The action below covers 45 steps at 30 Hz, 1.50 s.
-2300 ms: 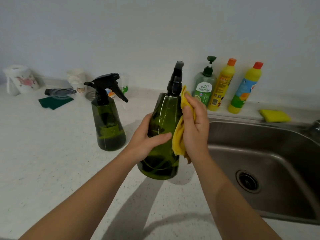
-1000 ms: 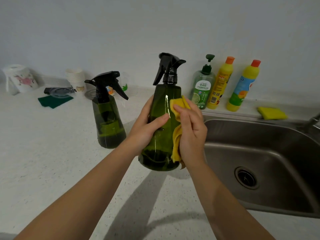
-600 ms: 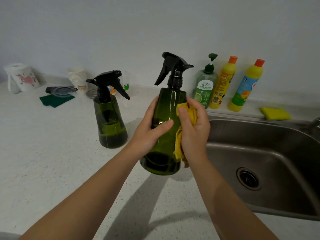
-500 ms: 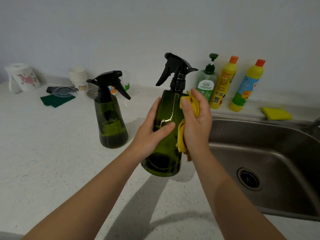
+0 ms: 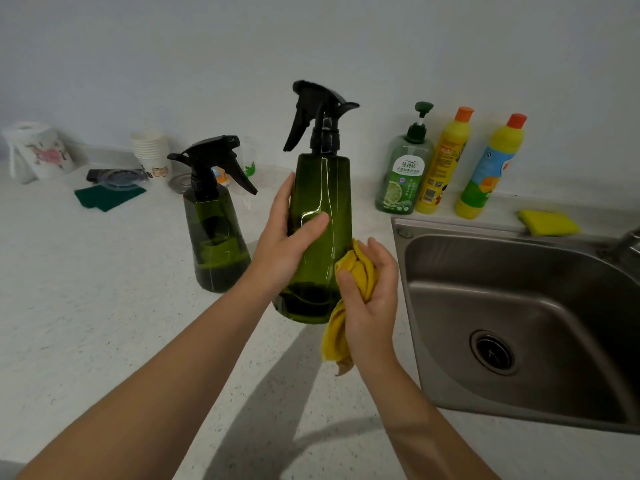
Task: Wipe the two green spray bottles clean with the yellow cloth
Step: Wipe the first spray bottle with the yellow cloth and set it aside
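Note:
My left hand grips a tall dark green spray bottle with a black trigger head, holding it upright above the white counter. My right hand is closed on a crumpled yellow cloth, pressed against the bottle's lower right side near its base. Part of the cloth hangs down below my palm. The second green spray bottle stands on the counter to the left, untouched, its nozzle pointing right.
A steel sink lies to the right, with a green soap pump bottle, two yellow detergent bottles and a yellow sponge behind it. Paper cups, a paper roll and a green pad sit at the back left.
My right hand has slid the cloth down from the bottle's upper body to its lower right side. The bottle stands a little higher and more upright in my left hand.

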Each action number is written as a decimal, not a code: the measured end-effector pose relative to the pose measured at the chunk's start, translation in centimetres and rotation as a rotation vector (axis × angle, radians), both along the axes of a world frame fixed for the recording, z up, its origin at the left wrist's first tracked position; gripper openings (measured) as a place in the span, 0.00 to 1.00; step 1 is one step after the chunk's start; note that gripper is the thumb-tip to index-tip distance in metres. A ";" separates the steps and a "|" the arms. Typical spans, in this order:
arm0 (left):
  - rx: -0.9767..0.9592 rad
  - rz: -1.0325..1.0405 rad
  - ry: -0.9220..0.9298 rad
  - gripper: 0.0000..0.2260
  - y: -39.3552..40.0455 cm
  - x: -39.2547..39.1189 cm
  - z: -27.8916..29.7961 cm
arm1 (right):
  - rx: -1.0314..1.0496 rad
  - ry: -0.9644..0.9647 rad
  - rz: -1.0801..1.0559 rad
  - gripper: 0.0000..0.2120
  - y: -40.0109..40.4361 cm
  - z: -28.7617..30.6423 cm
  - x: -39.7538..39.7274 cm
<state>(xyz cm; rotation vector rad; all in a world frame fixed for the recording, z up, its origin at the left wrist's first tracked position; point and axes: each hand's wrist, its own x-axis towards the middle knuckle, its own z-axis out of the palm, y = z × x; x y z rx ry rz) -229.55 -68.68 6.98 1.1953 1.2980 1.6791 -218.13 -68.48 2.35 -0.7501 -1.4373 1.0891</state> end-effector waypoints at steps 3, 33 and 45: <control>-0.076 -0.026 0.016 0.23 -0.3 0.5 -0.2 | 0.043 -0.057 -0.014 0.27 0.8 1.2 0.1; -0.093 -0.234 -0.047 0.17 -0.1 0.6 -0.4 | -0.007 0.110 0.060 0.15 2.5 3.3 1.4; -0.071 -0.195 -0.031 0.22 -0.1 1.2 -0.4 | 0.173 0.005 -0.005 0.11 4.6 5.1 0.3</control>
